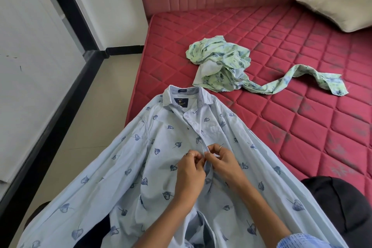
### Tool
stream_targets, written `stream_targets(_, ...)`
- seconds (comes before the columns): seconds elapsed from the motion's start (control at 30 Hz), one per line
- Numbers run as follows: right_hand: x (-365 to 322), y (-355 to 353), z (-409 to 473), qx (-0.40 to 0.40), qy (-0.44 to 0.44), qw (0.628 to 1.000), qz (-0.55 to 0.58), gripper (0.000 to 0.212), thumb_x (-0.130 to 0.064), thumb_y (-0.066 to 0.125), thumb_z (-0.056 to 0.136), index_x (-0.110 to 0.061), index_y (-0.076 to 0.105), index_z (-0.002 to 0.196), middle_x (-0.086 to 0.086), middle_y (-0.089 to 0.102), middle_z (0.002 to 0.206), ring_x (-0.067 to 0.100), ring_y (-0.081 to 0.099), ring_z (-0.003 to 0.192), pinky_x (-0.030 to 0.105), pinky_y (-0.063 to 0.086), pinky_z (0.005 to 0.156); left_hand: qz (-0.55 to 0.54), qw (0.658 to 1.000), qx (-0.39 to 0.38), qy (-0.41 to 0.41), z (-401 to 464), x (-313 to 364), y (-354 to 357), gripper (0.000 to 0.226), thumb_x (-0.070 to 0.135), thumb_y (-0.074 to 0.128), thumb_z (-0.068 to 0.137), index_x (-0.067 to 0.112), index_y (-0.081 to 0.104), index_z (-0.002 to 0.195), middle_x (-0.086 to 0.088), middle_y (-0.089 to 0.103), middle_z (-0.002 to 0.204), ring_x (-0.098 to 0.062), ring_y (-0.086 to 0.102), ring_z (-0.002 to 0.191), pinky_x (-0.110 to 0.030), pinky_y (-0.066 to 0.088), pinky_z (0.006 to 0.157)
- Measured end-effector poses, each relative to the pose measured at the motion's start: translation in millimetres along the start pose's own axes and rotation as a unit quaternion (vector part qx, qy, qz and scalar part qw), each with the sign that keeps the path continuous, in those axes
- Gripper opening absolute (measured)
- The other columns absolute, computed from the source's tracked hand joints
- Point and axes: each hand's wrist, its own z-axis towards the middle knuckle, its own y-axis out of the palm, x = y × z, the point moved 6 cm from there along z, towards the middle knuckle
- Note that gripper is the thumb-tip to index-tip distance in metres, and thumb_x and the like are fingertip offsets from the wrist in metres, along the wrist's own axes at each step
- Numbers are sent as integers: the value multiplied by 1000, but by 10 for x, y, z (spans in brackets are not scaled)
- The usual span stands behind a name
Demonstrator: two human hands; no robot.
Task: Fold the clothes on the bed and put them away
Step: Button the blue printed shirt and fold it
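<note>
Our left hand (190, 169) and right hand (222, 162) pinch the shirt (161, 167) front together, its buttoned edge running near to far between them

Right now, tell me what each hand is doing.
Left hand: fingers pinching the front placket of the pale blue leaf-print cotton shirt.
Right hand: fingers curled, pinching the same placket from the other side.

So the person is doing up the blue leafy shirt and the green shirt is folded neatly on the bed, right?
Not quite. The head view shows the green shirt crumpled in a heap on the bed, not folded. Both hands, left hand and right hand, do pinch the blue leafy shirt.
</note>
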Motion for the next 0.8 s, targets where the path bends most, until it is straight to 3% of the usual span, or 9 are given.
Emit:
stream_targets(0.07,-64,-29,20,26,-4,1000,-15,16,-12,61,93,-8,64,78,-12,57,61,4,50,56,21,41,59,4,1000,28,12,-12,29,-122,11,8,56,94,14,53,86,11,55,74,1,53,67,-5,39,60)
stream_targets(0.17,-124,-130,21,40,18,999,10,13,-10,65,90,-2,68,81,-1,61,66,11,54,64,29,45,66,-2,998,61,11,-19,23,-347,7,8,56,94,10,55,87,10,57,73,1,53,65,-5,39,57)
stream_targets(0.23,-172,-151,-25,-9,43,999,24,8,-3,64,88,-6,71,90,9,69,79,18,62,73,34,50,76,3,998,66,16,-21,23,-476,7,6,56,94,9,55,88,11,56,71,6,52,62,-6,40,56)
stream_targets(0.33,-252,-132,-103,-84,75,993,20,25,6,65,83,-14,72,97,14,73,90,20,66,79,33,52,82,24,996,63,64,-20,105,-574,10,5,56,93,11,53,85,10,57,68,4,53,59,-7,39,54)
stream_targets(0.43,-320,-168,-135,-54,84,993,-67,17,-1,72,81,-17,71,87,3,70,78,13,63,73,24,49,75,68,986,55,139,-29,204,-576,9,7,56,94,12,55,86,8,57,69,-3,56,64,-14,43,59)
stream_targets(0.57,-341,-200,-172,-2,85,989,-120,3,-14,73,81,-15,72,79,2,67,74,14,60,70,31,48,74,134,968,51,206,-57,254,-538,12,11,53,96,8,64,98,-5,65,90,-20,60,81,-33,48,74)
stream_targets(0.63,-376,-158,-183,-3,81,992,-99,9,-14,67,85,-13,70,76,2,64,69,15,56,65,32,46,70,132,969,48,204,-68,251,-529,14,10,53,96,8,66,101,-6,64,95,-20,60,82,-32,49,76)
stream_targets(0.7,-477,-91,-209,-3,71,994,-88,16,-7,59,90,-10,64,75,0,57,63,10,50,55,23,44,60,117,972,39,200,-88,259,-513,13,9,54,95,9,66,100,-4,64,94,-17,59,78,-29,49,73)
stream_targets(0.8,-565,36,-269,-16,63,997,-46,14,-1,54,93,-6,60,81,1,52,58,10,45,48,18,40,46,77,982,34,169,-111,290,-502,11,8,57,93,8,68,97,-1,64,85,-10,59,72,-14,47,65)
